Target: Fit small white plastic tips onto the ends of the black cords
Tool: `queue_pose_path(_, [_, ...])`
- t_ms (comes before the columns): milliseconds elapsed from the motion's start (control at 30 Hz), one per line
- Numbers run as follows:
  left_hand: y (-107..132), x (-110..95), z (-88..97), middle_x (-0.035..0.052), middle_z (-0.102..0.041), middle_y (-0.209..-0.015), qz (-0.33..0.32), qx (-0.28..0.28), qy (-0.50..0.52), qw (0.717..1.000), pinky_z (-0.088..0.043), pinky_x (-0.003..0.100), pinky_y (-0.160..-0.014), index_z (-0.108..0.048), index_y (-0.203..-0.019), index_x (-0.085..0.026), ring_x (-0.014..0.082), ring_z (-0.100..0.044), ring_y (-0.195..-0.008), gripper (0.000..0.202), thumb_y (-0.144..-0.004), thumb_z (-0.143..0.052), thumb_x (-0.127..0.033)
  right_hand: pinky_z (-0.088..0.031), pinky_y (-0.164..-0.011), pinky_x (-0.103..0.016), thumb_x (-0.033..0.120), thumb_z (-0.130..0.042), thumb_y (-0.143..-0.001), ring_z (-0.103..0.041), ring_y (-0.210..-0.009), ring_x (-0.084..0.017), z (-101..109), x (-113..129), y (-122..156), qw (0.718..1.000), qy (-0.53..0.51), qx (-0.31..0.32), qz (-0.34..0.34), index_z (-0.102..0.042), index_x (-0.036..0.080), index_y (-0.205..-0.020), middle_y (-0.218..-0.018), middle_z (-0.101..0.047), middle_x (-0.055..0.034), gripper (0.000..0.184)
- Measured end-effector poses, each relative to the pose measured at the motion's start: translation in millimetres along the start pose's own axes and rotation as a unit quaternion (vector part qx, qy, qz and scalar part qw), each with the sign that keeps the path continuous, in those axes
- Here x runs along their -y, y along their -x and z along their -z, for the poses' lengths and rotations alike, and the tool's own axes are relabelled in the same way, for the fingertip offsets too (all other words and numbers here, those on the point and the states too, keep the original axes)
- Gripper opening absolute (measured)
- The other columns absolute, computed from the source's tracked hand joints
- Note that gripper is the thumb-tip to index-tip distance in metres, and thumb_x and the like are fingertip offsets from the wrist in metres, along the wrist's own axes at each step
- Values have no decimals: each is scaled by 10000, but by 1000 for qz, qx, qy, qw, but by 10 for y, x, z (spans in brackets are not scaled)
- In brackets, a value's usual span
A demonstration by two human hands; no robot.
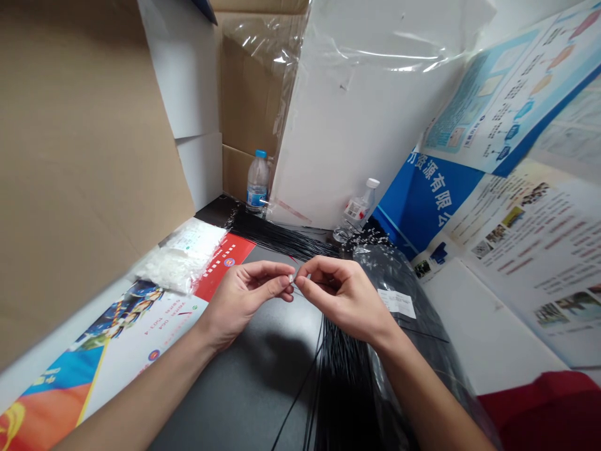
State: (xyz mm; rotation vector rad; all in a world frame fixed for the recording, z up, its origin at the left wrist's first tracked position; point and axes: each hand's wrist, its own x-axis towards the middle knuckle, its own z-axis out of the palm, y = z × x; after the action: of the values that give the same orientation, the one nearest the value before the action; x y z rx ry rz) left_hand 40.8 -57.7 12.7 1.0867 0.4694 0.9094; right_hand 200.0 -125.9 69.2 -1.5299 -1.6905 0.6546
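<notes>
My left hand (246, 294) and my right hand (340, 294) meet fingertip to fingertip over a dark mat (244, 388). Between the left thumb and forefinger sits a tiny white piece (292, 276). The right hand pinches the end of a thin black wire (310, 369) that hangs down toward me. Under the right wrist lies a thick bundle of black wires (347, 382). A second bundle of black wires (282, 237) lies across the mat behind the hands. Both hands are closed in a pinch.
A clear bag of small white parts (181, 260) lies at the left on printed posters (136, 326). Two water bottles (257, 181) (359, 210) stand at the back by a white board (366, 125). Cardboard (79, 156) walls the left. A plastic bag (413, 294) sits at right.
</notes>
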Motion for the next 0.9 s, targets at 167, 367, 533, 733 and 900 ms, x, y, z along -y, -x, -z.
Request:
queue_pose_path(167, [-9,7,0,40,-760,-775,-4,-1,-9,1000,-576,269,-690,-779,-860,-165,140,-685,-670,178,-719,-823,-266,-262,-472,-207,259,-600,-834,-326,-495,-70,0,13,2,999,41,-19,26,-678,158,-762,-520,-373,64,146])
queue_pose_path(367, [-10,1,-6,42,-757,-771,0,-6,5,1000,-575,266,-687,-778,-850,-157,140,-683,-672,205,-695,-840,-276,-274,-486,-211,253,-597,-835,-336,-504,-74,5,6,-5,997,53,-27,44,-685,166,-758,-527,-348,67,146])
queue_pose_path(533, [-2,2,-9,34,-756,-763,6,-6,15,1000,-574,252,-688,-773,-842,-159,131,-683,-668,203,-690,-845,-273,-287,-495,-210,236,-597,-835,-338,-508,-69,7,-6,-5,996,68,-29,51,-696,165,-772,-552,-374,63,137])
queue_pose_path(733, [-10,12,-9,40,-759,-773,4,-1,-1,1000,-579,274,-693,-766,-849,-158,144,-689,-671,207,-699,-837,-282,-299,-509,-212,215,-594,-825,-368,-514,-72,16,3,-3,993,99,-30,61,-708,172,-778,-561,-392,59,131])
queue_pose_path(900, [-3,5,4,49,-757,-770,-17,7,-74,997,-579,297,-727,-763,-870,-164,170,-697,-717,178,-754,-786,-297,-328,-523,-210,191,-603,-796,-407,-517,-80,8,26,0,989,126,-34,71,-679,175,-708,-540,-464,51,118])
